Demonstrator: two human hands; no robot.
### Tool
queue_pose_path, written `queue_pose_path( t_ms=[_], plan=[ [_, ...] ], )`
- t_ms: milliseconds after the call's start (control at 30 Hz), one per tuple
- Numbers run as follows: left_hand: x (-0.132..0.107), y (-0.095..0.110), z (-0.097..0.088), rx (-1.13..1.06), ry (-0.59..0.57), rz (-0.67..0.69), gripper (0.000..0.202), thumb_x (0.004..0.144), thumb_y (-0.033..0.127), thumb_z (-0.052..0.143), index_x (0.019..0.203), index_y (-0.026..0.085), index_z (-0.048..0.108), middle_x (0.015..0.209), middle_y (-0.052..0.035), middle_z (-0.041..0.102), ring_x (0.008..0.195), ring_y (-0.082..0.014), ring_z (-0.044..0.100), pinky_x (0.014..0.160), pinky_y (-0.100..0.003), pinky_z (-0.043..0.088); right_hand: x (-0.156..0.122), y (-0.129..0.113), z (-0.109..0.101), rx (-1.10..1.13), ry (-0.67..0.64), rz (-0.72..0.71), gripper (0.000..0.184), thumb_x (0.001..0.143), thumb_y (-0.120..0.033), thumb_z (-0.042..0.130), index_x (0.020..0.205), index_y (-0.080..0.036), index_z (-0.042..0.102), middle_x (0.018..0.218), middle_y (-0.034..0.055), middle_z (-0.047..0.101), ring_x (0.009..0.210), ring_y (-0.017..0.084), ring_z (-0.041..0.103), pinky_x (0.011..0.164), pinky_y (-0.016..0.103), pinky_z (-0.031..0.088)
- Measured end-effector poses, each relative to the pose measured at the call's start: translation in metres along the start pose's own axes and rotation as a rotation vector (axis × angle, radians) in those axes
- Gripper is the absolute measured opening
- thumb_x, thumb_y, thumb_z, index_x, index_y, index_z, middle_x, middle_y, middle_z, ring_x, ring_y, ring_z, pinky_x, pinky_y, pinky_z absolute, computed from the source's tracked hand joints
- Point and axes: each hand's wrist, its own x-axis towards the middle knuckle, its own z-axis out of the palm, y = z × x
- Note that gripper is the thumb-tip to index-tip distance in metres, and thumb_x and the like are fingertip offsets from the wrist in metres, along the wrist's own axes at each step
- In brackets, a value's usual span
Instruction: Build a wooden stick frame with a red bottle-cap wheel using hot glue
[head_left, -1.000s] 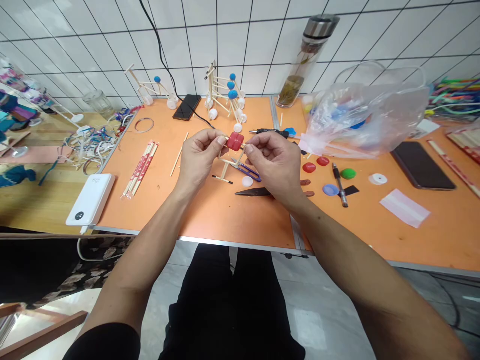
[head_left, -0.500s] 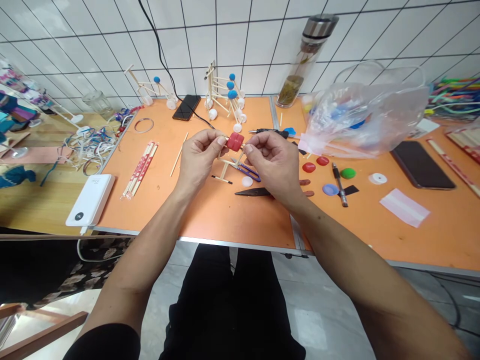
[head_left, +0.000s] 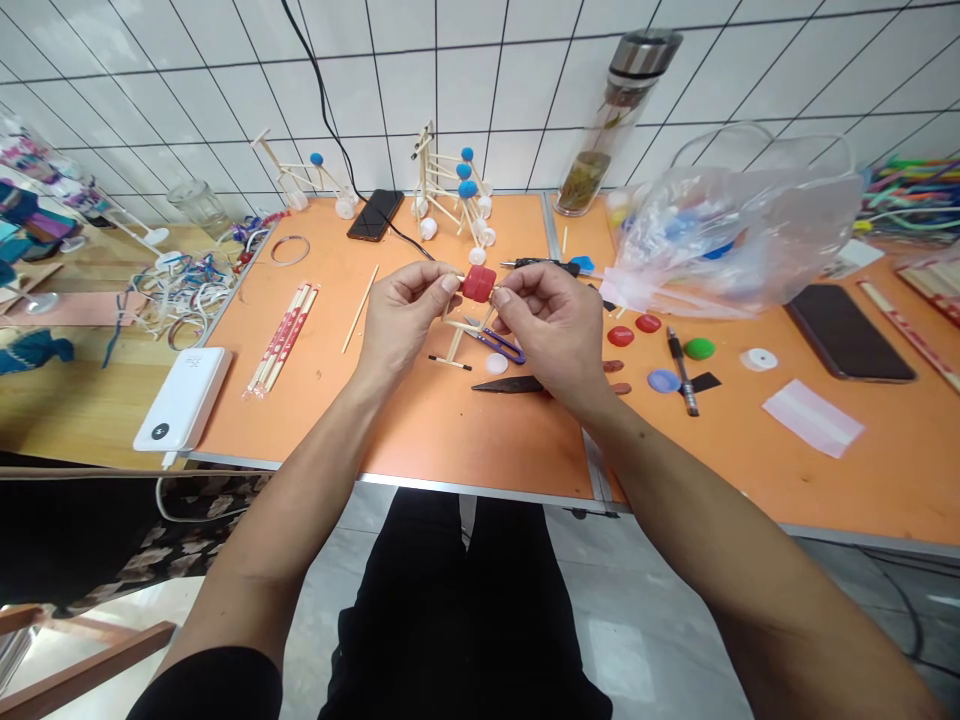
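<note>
Between my two hands, above the orange table, is a small wooden stick frame (head_left: pixel 454 343) with red round caps (head_left: pixel 478 284) at its top. My left hand (head_left: pixel 405 315) pinches a stick end on the left of the caps. On the other side, my right hand (head_left: pixel 551 315) pinches the stick end close to the caps; its fingertips partly hide the stick. Below the frame lie purple-handled scissors (head_left: pixel 511 348) and a white disc (head_left: pixel 496 363). A dark pointed blade (head_left: pixel 506 385) is partly covered by my right hand.
Stick models with blue balls (head_left: pixel 466 188) stand by the tiled wall, near a phone (head_left: pixel 375 215). Wrapped chopsticks (head_left: pixel 281 340) and a power bank (head_left: pixel 184 400) lie left. Rightward are a tea bottle (head_left: pixel 600 150), a plastic bag (head_left: pixel 742 230), a pen (head_left: pixel 682 372) and red caps (head_left: pixel 621 336).
The red caps turn slightly between my fingers and appear a little further right. Both hands keep their pinch, and the whole view has shifted slightly.
</note>
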Motion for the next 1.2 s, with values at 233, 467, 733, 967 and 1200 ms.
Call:
queue_pose_path(
  t_ms=[233,467,733,967,1200],
  plan=[
    [-0.0006,0.0017,-0.0018,-0.049,-0.025,-0.066,0.048,0.075,0.060,0.110,0.097,0.022,0.090,0.095,-0.0032,0.086,0.080,-0.0132,0.075,0.082,-0.029,0.064,-0.0001,-0.0004,-0.0018,-0.001,-0.002,0.011,0.019,0.101,-0.036,0.086,0.092,-0.026,0.072,0.071,-0.0051,0.073,0.063,0.015,0.073,0.061,0.029,0.061],
    [0.0020,-0.0002,-0.0055,-0.051,-0.006,-0.107,0.052,0.071,0.063,0.111,0.093,0.022,0.087,0.090,-0.0027,0.084,0.076,-0.0129,0.074,0.085,-0.030,0.066,0.0001,-0.0017,-0.0026,-0.011,-0.006,0.025,0.018,0.100,-0.036,0.086,0.093,-0.026,0.072,0.072,-0.0043,0.073,0.064,0.015,0.074,0.062,0.029,0.061],
    [0.0017,0.0011,-0.0041,-0.052,-0.004,-0.097,0.051,0.072,0.063,0.110,0.093,0.023,0.088,0.091,-0.0025,0.085,0.077,-0.0132,0.075,0.085,-0.030,0.068,-0.0005,-0.0041,-0.0016,0.010,-0.012,0.021,0.018,0.099,-0.037,0.086,0.091,-0.027,0.072,0.071,-0.0047,0.074,0.064,0.015,0.074,0.063,0.029,0.064],
    [0.0015,-0.0011,-0.0044,-0.040,0.018,-0.086,0.048,0.074,0.060,0.111,0.092,0.023,0.088,0.094,-0.0030,0.087,0.080,-0.0141,0.077,0.086,-0.031,0.068,-0.0004,-0.0020,-0.0016,-0.007,-0.022,0.022,0.029,0.100,-0.049,0.088,0.092,-0.027,0.071,0.071,-0.0046,0.074,0.064,0.016,0.074,0.062,0.030,0.063],
    [0.0025,-0.0024,-0.0042,-0.055,0.011,-0.078,0.049,0.072,0.061,0.111,0.091,0.023,0.088,0.092,-0.0024,0.086,0.080,-0.0136,0.077,0.086,-0.031,0.068,-0.0005,-0.0012,-0.0014,0.010,-0.031,0.016,0.025,0.100,-0.044,0.087,0.092,-0.027,0.071,0.071,-0.0046,0.073,0.064,0.015,0.074,0.062,0.030,0.063]
  ],
)
